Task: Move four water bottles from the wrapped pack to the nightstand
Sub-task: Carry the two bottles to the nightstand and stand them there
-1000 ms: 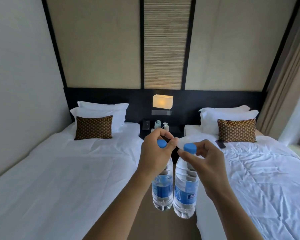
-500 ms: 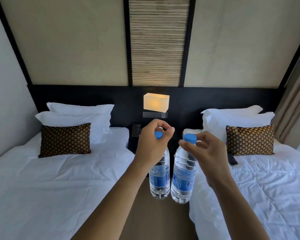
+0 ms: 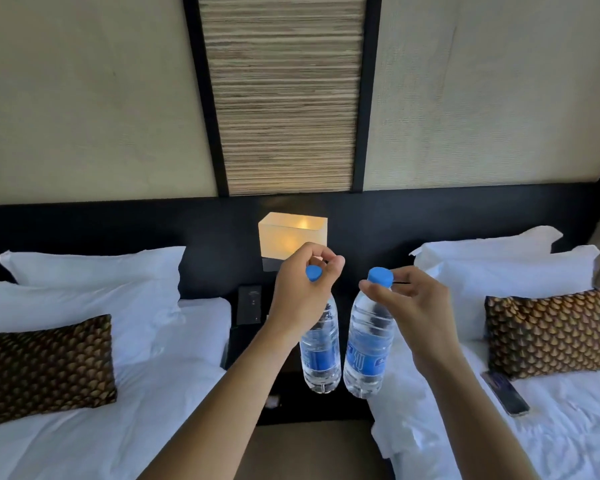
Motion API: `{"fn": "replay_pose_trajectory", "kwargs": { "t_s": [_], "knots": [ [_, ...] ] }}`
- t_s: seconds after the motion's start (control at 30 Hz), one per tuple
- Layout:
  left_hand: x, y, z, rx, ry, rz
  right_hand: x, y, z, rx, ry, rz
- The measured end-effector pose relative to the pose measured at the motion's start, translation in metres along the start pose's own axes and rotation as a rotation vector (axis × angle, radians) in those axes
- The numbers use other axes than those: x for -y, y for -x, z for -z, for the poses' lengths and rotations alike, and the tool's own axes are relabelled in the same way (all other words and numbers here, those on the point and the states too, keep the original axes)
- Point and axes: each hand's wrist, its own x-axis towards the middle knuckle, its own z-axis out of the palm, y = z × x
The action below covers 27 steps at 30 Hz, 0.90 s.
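I hold two clear water bottles with blue caps and blue labels, one in each hand, hanging by their necks. My left hand (image 3: 300,292) grips the left bottle (image 3: 320,362) at its cap. My right hand (image 3: 414,306) pinches the right bottle (image 3: 367,358) just below its cap. Both bottles hang side by side above the dark nightstand (image 3: 246,344) that stands between the two beds, mostly hidden behind my arms and the bottles. The wrapped pack is not in view.
A white bed (image 3: 84,427) with a brown patterned cushion (image 3: 42,368) lies left, another bed (image 3: 534,427) with a cushion (image 3: 548,330) right. A lit lamp (image 3: 290,233) hangs on the black headboard. A dark device (image 3: 249,304) leans at the nightstand's back. A phone (image 3: 506,393) lies on the right bed.
The view has closed in on the nightstand and headboard, and both beds now spread wider. Both hands still hold their bottles by the top, side by side.
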Motion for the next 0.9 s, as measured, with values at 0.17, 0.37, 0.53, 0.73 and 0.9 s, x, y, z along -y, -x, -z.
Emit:
{"fn": "replay_pose_trajectory", "kwargs": {
  "t_s": [0.17, 0.37, 0.53, 0.73, 0.9],
  "knots": [
    [0.073, -0.128, -0.056, -0.014, -0.051, 0.005, -0.07, -0.142, -0.021, 0.056, 0.02, 0.003],
    [0.144, -0.257, -0.114, 0.08, -0.087, 0.0, -0.14, -0.281, -0.052, 0.115, 0.072, -0.07],
    [0.225, -0.331, -0.16, 0.152, -0.062, 0.025, -0.217, -0.373, -0.078, 0.072, 0.047, -0.132],
    [0.372, -0.376, -0.228, 0.214, -0.057, -0.082, -0.37, -0.445, -0.11, 0.007, 0.036, -0.092],
    [0.511, -0.384, -0.281, 0.197, -0.073, -0.158, -0.516, -0.475, -0.142, -0.018, 0.026, -0.031]
  ]
}}
